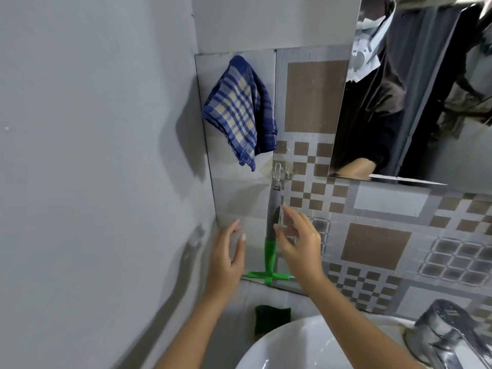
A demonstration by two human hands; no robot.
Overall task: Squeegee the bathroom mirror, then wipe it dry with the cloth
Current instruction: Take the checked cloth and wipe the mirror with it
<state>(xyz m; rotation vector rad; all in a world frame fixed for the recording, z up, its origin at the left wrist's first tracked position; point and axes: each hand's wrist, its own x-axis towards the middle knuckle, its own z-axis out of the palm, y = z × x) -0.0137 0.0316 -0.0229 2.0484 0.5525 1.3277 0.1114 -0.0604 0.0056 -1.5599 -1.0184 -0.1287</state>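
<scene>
Both hands are raised in front of the tiled wall with fingers spread and nothing held. The right hand is curled just beside the grey grip of the squeegee, whether touching cannot be told; the left hand is opened wide a little to the left of the green blade end. Nearest, the white sink and its chrome tap are seen, with a dark sponge set at the basin's back edge. The squeegee is hung blade-down from a small clear hook. Above and left of it, the blue checked cloth is hung on the wall. Farthest, the mirror is mounted to the upper right, well apart from both tools.

A slip is judged possible if the handle is lifted off with a loose grip: the squeegee could be dropped onto the sponge or into the sink. The hook might be pulled loose if the handle is tugged outward rather than upward.
</scene>
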